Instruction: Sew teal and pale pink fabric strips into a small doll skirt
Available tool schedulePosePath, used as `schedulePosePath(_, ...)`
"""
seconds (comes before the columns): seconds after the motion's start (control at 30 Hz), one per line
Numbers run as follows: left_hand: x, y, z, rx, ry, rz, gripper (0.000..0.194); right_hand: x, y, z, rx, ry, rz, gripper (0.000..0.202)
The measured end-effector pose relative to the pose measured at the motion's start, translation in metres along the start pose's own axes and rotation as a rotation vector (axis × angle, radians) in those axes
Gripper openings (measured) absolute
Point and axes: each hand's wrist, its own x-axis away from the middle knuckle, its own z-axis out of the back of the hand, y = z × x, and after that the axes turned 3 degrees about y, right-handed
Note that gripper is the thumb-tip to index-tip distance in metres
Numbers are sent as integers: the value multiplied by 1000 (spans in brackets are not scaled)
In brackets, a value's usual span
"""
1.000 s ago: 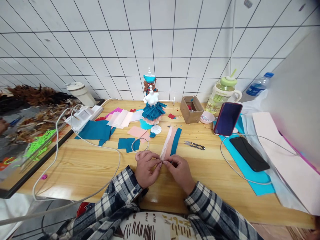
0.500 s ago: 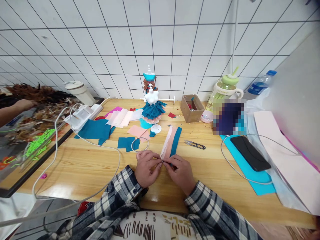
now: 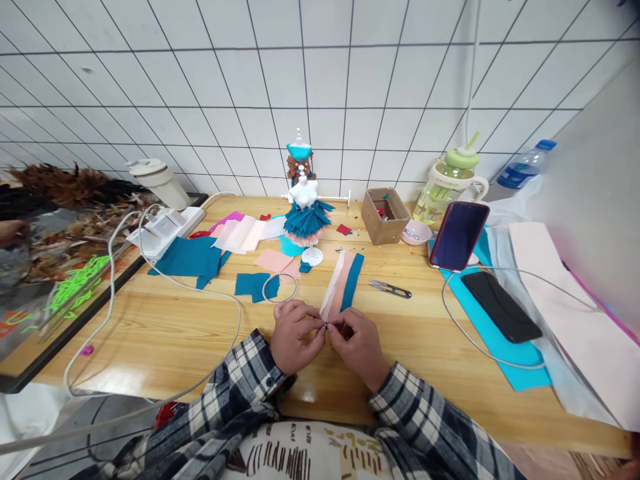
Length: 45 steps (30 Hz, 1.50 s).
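Note:
My left hand [image 3: 297,335] and my right hand [image 3: 359,343] meet at the fingertips over the table, near its front edge. Both are closed in a pinch on something very small and dark, too small to name. Just beyond the fingertips lie layered strips: a white strip [image 3: 334,285], a peach strip [image 3: 341,287] and a teal strip [image 3: 353,281]; their near ends run down to my right hand, which partly hides them. A thin pale hoop [image 3: 296,288] lies just past my left hand, partly over a teal piece [image 3: 247,285]. Thread snips [image 3: 391,289] rest to the right of the strips.
Behind stand small dress forms, the front one in a teal ruffled skirt [image 3: 307,221]. A cardboard box [image 3: 384,223], a propped phone [image 3: 457,237] and a black phone [image 3: 500,307] are to the right. A white cable [image 3: 239,320] crosses the left side. Another person's hand [image 3: 13,233] shows far left.
My hands stay almost in place, with the fingertips still together and only a slight shift. The other person's hand at the far left has drawn back toward the frame edge.

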Motion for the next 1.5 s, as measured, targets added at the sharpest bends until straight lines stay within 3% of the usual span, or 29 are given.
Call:
schedulePosePath(0.3,4,-1,0,-161,-26,-71,8,1,5,4,93,-125,51,12)
schedulePosePath(0.53,4,1,1,-223,13,-102,8,4,7,3,223,-53,191,16)
schedulePosePath(0.67,6,1,-1,-209,1,-109,8,5,6,3,305,-28,200,13)
schedulePosePath(0.93,9,-2,-3,-182,-35,-75,9,6,10,7,220,-72,201,18)
schedulePosePath(1.27,13,-1,-3,-251,-59,-164,7,17,11,3,463,-7,351,17)
schedulePosePath(1.5,11,-2,-4,-188,-22,-127,9,16,9,0,389,18,211,11)
